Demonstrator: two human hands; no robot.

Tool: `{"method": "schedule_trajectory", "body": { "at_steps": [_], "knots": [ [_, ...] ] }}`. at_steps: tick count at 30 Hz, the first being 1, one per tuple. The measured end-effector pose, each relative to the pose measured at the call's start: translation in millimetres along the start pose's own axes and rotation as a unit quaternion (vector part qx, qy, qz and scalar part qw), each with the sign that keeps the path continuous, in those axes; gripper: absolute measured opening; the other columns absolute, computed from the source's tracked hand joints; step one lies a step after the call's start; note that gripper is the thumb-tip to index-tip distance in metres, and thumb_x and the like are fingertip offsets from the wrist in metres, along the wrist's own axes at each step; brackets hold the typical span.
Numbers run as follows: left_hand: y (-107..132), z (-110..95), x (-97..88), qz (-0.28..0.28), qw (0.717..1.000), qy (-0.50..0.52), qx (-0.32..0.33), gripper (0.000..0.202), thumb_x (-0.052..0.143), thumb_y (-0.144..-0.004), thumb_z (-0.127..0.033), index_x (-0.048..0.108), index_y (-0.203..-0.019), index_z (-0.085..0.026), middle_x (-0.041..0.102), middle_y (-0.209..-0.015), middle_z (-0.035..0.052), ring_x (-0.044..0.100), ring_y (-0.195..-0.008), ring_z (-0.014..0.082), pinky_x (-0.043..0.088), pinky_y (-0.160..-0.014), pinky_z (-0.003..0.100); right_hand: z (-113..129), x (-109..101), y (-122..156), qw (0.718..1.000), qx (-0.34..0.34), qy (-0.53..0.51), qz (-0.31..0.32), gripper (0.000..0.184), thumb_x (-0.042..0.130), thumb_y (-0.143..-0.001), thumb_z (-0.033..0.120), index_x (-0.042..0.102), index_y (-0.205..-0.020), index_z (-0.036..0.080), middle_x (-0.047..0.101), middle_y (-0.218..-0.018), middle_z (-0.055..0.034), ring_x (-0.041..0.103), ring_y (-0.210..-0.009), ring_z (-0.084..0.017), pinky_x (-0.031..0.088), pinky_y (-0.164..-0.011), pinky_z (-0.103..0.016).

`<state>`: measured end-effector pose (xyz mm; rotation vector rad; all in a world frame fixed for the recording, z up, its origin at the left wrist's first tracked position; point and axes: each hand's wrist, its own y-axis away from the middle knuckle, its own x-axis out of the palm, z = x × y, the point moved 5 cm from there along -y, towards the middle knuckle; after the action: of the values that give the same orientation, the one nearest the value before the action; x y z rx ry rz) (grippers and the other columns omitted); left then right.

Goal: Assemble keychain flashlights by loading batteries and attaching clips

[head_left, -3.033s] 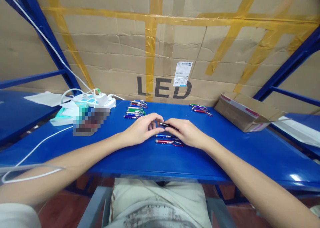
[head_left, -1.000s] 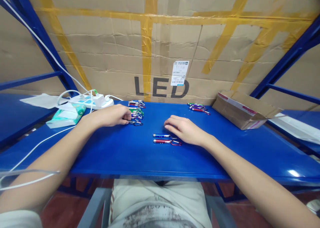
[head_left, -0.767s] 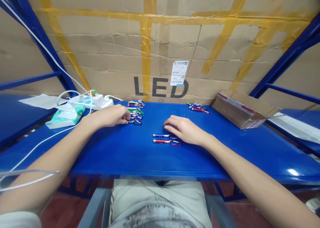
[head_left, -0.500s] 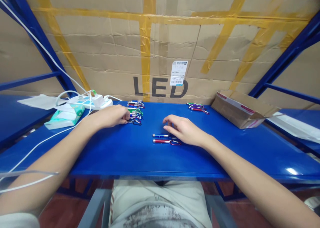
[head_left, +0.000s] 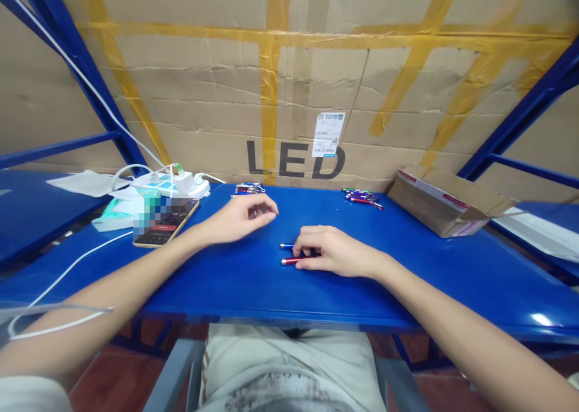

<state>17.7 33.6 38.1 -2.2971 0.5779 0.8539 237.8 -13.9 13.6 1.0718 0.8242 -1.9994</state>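
Note:
My right hand (head_left: 332, 250) rests low over the middle of the blue table. Its thumb and fingertips close around a red pen-shaped flashlight (head_left: 288, 261), whose clip end the hand hides. Just behind lies a blue pen-shaped flashlight (head_left: 284, 246), partly under the fingers. My left hand (head_left: 246, 218) hovers to the left with thumb and index finger apart, holding nothing that I can see. It covers most of a row of similar flashlights; several (head_left: 249, 189) show beyond it. Another small group of flashlights (head_left: 362, 197) with carabiner clips lies at the back right.
A phone (head_left: 168, 225), a tissue pack (head_left: 113, 213) and a white power strip (head_left: 181, 186) with cables sit at the left. An open cardboard box (head_left: 434, 204) stands at the right. A large taped carton (head_left: 217, 110) marked LED walls off the back of the blue table (head_left: 253, 285).
My left hand has moved right, off the row of flashlights, its fingers parting. My right hand has come down and closed on the red flashlight. The phone has come into view.

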Motion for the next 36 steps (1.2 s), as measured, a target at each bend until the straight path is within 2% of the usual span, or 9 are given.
{"method": "schedule_trajectory", "body": {
  "at_steps": [3,6,11,14,17,20,24,29,36],
  "knots": [
    [2,3,23.6,0.009,0.998,0.065,-0.02,0.034,0.066,-0.104,-0.05,0.077,-0.112,-0.019,0.077,-0.098,0.0058,0.067,-0.082,0.0184,0.052,-0.074,0.03,2,0,0,1.0,-0.008,0.005,-0.002,0.011,0.071,-0.106,0.033,0.075,-0.106,0.022,0.072,-0.099,-0.0044,0.067,-0.089,-0.02,0.052,-0.083,-0.032],
    [0,8,32.2,0.004,0.994,0.103,-0.027,0.039,0.065,-0.105,-0.054,0.077,-0.116,-0.019,0.077,-0.098,0.0064,0.068,-0.084,0.019,0.053,-0.076,0.031,3,-2,0,1.0,0.0,-0.01,-0.024,0.013,0.067,-0.108,0.034,0.073,-0.107,0.022,0.072,-0.104,-0.0062,0.066,-0.094,-0.022,0.053,-0.086,-0.035],
    [-5,18,21.7,-0.05,0.986,0.154,-0.047,0.048,0.064,-0.104,-0.063,0.078,-0.113,-0.017,0.075,-0.093,0.0058,0.065,-0.076,0.0162,0.053,-0.072,0.029,-6,-9,0,0.981,0.066,-0.16,-0.091,0.025,0.06,-0.111,0.048,0.064,-0.11,0.023,0.072,-0.101,-0.0031,0.067,-0.082,-0.018,0.055,-0.077,-0.032],
    [-6,23,13.9,-0.078,0.98,0.171,-0.072,0.056,0.062,-0.103,-0.069,0.078,-0.11,-0.017,0.074,-0.092,0.0067,0.064,-0.075,0.0162,0.052,-0.069,0.029,-18,-19,0,0.949,0.069,-0.241,-0.189,0.029,0.06,-0.111,0.052,0.056,-0.117,0.024,0.075,-0.109,-0.0053,0.073,-0.092,-0.021,0.058,-0.085,-0.035],
    [-6,28,9.5,-0.099,0.971,0.197,-0.094,0.059,0.063,-0.1,-0.074,0.079,-0.108,-0.017,0.074,-0.093,0.0076,0.065,-0.077,0.0167,0.054,-0.072,0.03,-33,-29,1,0.924,0.065,-0.259,-0.273,0.035,0.063,-0.108,0.057,0.054,-0.116,0.024,0.076,-0.101,-0.0054,0.072,-0.094,-0.022,0.058,-0.089,-0.038],
    [-7,32,8.0,-0.116,0.957,0.244,-0.11,0.06,0.067,-0.097,-0.075,0.079,-0.109,-0.017,0.074,-0.095,0.0083,0.066,-0.079,0.017,0.055,-0.074,0.031,-46,-33,4,0.914,0.096,-0.244,-0.308,0.038,0.06,-0.108,0.06,0.056,-0.119,0.024,0.07,-0.087,-0.0012,0.069,-0.084,-0.021,0.057,-0.083,-0.036],
    [-7,38,9.9,-0.118,0.939,0.295,-0.13,0.06,0.072,-0.094,-0.074,0.079,-0.108,-0.017,0.075,-0.096,0.009,0.066,-0.08,0.0171,0.054,-0.072,0.03,-47,-27,6,0.936,0.144,-0.188,-0.26,0.04,0.044,-0.115,0.055,0.06,-0.134,0.023,0.068,-0.091,-0.0015,0.063,-0.069,-0.018,0.054,-0.069,-0.035],
    [-7,39,9.6,-0.135,0.921,0.333,-0.148,0.063,0.074,-0.092,-0.076,0.081,-0.107,-0.015,0.075,-0.095,0.0096,0.066,-0.08,0.0175,0.052,-0.072,0.028,-31,-17,3,0.984,0.074,-0.012,-0.163,0.031,0.046,-0.116,0.041,0.069,-0.125,0.023,0.075,-0.127,-0.0112,0.072,-0.113,-0.027,0.056,-0.102,-0.044],
    [-6,39,12.0,-0.13,0.889,0.41,-0.157,0.066,0.058,-0.102,-0.075,0.079,-0.118,-0.015,0.078,-0.11,0.013,0.07,-0.095,0.0222,0.056,-0.084,0.031,-33,-16,3,0.988,0.061,0.028,-0.139,0.022,0.053,-0.114,0.037,0.069,-0.122,0.023,0.077,-0.123,-0.0116,0.075,-0.111,-0.028,0.058,-0.099,-0.041]
  ]
}}
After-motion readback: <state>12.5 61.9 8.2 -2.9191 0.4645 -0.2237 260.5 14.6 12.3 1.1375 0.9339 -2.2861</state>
